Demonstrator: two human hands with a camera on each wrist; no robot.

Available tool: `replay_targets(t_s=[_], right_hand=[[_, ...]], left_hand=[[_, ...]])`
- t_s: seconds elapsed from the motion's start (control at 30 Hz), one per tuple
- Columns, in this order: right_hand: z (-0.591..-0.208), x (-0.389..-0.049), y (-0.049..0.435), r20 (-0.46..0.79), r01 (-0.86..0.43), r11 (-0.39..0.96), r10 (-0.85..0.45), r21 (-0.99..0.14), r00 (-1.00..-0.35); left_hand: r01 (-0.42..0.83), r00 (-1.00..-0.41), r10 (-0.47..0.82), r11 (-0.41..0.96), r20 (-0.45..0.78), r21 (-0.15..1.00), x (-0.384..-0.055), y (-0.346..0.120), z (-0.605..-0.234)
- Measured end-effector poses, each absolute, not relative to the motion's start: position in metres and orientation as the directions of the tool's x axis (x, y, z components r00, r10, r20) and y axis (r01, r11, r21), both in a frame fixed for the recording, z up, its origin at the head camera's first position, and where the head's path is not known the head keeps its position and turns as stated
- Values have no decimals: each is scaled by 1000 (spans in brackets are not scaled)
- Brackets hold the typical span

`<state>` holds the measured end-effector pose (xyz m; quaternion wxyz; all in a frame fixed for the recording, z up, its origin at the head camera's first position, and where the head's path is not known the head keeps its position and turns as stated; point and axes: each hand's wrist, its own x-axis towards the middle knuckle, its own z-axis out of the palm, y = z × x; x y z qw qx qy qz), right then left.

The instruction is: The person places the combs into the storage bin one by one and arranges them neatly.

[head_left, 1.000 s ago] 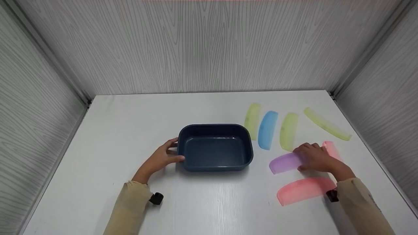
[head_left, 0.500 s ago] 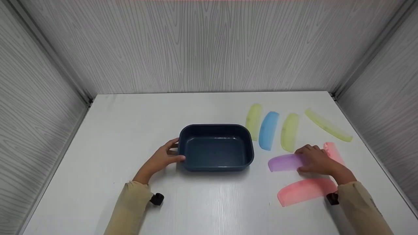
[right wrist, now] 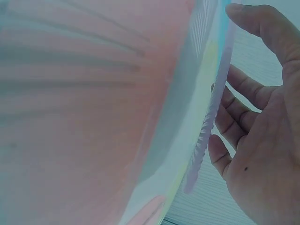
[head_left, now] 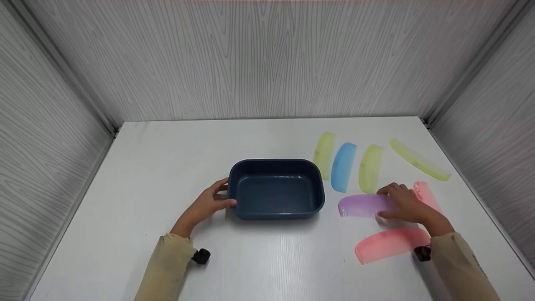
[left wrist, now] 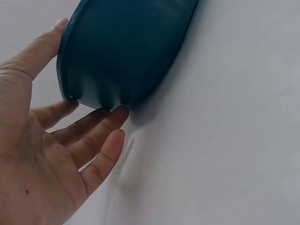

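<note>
At the left end of the dark blue plastic basin (head_left: 276, 217), my left hand (head_left: 207, 205) holds its side. In the left wrist view, the thumb lies at the rim and several fingertips press the outer wall of the basin (left wrist: 122, 51). My right hand (head_left: 403, 205) pinches a purple comb (head_left: 359, 205) by its right end, the teeth facing toward me. The right wrist view shows this purple comb (right wrist: 211, 117) edge-on between thumb and fingers. A pink comb (head_left: 388, 244) lies in front of that hand, and another pink comb (head_left: 426, 194) sits partly hidden behind it.
Beyond the right hand lie a blue comb (head_left: 343, 167), a yellow-green comb (head_left: 370, 169) and a second yellow-green comb (head_left: 324, 154) beside the basin. One more yellow-green comb (head_left: 420, 161) slants near the right edge. Grey wood-grain panels (head_left: 267, 58) enclose the white table (head_left: 167, 146).
The purple comb has shifted slightly left and turned closer to level in the right hand's grip. The left hand and the basin stay where they were.
</note>
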<state>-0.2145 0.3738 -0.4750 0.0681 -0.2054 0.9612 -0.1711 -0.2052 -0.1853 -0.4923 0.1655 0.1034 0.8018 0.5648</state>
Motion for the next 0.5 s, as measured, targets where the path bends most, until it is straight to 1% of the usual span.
replay_targets(t_s=[0.3,0.5], right_hand=[[-464,-215,372,-19,-357,851,-394,-384,-919],[-453,-214,367,15,-381,844,-406,-379,-914]], left_hand=[[-2,-925,360,319,-123,948,-203,-186,-495],[-6,-927,350,348,-136,937,-201,-185,-496]])
